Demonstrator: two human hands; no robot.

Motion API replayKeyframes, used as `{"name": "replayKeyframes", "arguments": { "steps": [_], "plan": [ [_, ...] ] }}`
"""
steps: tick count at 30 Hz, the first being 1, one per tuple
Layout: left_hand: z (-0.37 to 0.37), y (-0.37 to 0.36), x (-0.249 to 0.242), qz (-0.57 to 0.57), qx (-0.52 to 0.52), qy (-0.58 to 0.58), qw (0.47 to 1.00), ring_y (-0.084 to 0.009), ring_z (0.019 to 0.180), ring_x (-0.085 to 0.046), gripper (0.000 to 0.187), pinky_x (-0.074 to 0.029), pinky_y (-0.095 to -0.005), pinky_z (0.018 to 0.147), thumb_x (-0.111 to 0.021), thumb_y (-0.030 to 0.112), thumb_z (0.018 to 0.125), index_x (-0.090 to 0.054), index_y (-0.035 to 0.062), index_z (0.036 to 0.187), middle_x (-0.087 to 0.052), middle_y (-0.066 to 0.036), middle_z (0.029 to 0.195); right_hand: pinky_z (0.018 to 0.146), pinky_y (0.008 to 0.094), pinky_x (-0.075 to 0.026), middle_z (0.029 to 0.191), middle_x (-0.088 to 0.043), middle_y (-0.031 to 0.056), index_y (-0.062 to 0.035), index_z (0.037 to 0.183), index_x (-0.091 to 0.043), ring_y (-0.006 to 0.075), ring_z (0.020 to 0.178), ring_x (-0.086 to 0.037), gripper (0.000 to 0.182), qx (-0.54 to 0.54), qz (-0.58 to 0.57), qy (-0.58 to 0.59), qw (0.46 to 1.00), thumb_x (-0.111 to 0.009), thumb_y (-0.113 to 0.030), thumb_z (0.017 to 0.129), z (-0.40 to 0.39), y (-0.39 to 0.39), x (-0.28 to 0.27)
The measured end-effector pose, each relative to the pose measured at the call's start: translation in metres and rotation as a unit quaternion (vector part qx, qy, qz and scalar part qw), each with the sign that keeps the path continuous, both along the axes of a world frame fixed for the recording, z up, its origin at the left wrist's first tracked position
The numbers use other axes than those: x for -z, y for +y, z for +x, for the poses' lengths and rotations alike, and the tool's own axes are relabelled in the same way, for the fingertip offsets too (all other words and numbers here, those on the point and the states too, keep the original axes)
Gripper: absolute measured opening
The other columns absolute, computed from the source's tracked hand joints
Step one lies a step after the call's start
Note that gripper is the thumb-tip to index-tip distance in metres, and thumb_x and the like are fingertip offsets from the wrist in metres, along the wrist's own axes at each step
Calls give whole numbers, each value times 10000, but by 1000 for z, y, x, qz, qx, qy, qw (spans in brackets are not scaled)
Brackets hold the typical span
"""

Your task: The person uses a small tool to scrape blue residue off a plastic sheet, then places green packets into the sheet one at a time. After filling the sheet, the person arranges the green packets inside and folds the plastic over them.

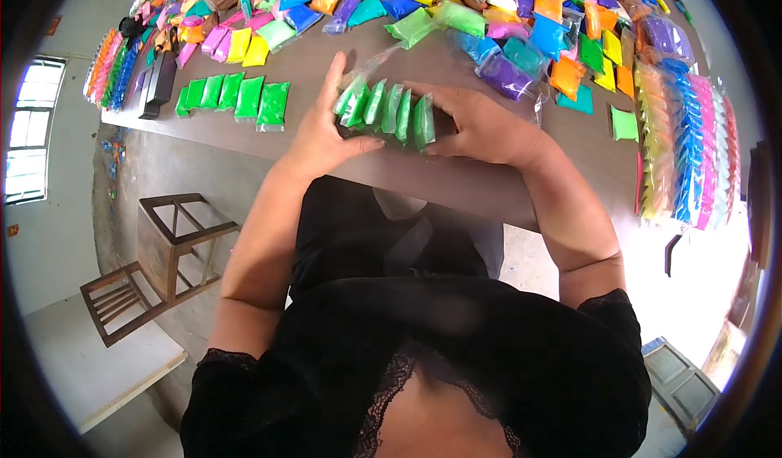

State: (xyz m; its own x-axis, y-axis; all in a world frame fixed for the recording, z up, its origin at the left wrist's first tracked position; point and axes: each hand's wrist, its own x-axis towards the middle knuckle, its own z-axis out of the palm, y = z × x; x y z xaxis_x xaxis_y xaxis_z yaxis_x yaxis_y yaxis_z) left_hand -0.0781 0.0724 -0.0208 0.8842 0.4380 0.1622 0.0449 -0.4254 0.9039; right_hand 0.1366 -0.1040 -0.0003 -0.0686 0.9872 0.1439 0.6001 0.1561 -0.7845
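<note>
Between my two hands, over the front edge of the brown table, a row of several small green packets stands side by side. Clear plastic film sticks up at the row's left end. My left hand cups that end, thumb along the near side and index finger pointing up. At the other end, my right hand curls its fingers and thumb around the packets. To the left, a line of separate green packets lies flat on the table.
A large heap of coloured packets covers the far table. Long clear bags of stacked packets lie at the right edge, others at the left. A dark box sits near the left corner. A wooden chair is on the floor.
</note>
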Motion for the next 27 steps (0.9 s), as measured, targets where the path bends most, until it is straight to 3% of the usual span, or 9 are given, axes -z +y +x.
{"name": "replayKeyframes", "arguments": {
  "steps": [6,8,12,14,16,17,20,24,27],
  "plan": [
    [0,-4,-11,-15,2,12,1000,-296,1360,-489,1286,-380,-403,1134,-920,75,616,-106,101,1611,-470,-190,1496,1029,433,-455,1311,-584,237,-40,1450,-447,403,1208,-561,781,51,-15,-45,998,-792,-195,766,-16,-2,-14],
    [-6,-6,-26,88,-11,72,994,-264,1437,-398,1287,-327,-392,1172,-914,57,626,-88,83,1613,-383,-156,1574,1036,438,-451,1322,-581,227,-43,1449,-449,399,1222,-553,788,63,-4,-74,995,-801,-202,762,-21,2,-16],
    [-38,11,-43,232,-22,77,970,-276,1480,-327,1165,-274,-394,1198,-904,196,673,-202,58,1593,-350,-169,1594,1042,443,-451,1362,-557,208,-71,1461,-442,397,1233,-544,819,66,19,-66,995,-819,-217,749,-15,-1,-13],
    [-57,26,-51,188,-53,76,978,-295,1481,-324,1027,-271,-403,1199,-869,250,734,-297,44,1562,-358,-174,1589,1040,443,-451,1358,-559,209,-75,1467,-432,402,1224,-546,841,62,-13,-63,996,-827,-213,738,-14,-1,-17],
    [-74,54,-39,249,-174,94,948,-319,1473,-331,895,-278,-415,1192,-818,275,811,-352,18,1531,-366,-207,1575,1038,444,-452,1350,-561,207,-85,1467,-434,405,1214,-550,849,62,-17,-67,996,-836,-215,731,-15,0,-20],
    [-81,68,-29,281,-222,102,928,-433,1420,-378,776,-306,-485,1169,-736,349,876,-412,-18,1479,-400,-311,1506,1034,445,-454,1345,-563,207,-94,1464,-438,407,1211,-551,842,65,-23,-62,996,-836,-227,734,-15,0,-21],
    [-85,86,7,381,-239,190,873,-476,1411,-359,751,-298,-517,1163,-647,448,933,-424,-33,1465,-367,-351,1504,1025,446,-458,1333,-568,205,-111,1459,-447,408,1202,-556,829,71,-21,-63,995,-837,-252,741,-16,-1,-17],
    [-74,54,2,383,-209,197,878,-491,1428,-312,750,-285,-538,1163,-601,493,955,-424,-23,1469,-307,-351,1536,1007,448,-467,1321,-575,203,-118,1449,-458,408,1183,-569,809,74,-8,-61,995,-835,-284,752,-16,-1,-16],
    [-67,27,-12,375,-164,207,889,-463,1434,-322,716,-288,-492,1169,-605,447,967,-404,1,1491,-313,-328,1545,1000,447,-471,1313,-578,202,-117,1443,-466,408,1170,-576,805,76,-1,-61,995,-838,-287,750,-16,-1,-15]
  ]
}}
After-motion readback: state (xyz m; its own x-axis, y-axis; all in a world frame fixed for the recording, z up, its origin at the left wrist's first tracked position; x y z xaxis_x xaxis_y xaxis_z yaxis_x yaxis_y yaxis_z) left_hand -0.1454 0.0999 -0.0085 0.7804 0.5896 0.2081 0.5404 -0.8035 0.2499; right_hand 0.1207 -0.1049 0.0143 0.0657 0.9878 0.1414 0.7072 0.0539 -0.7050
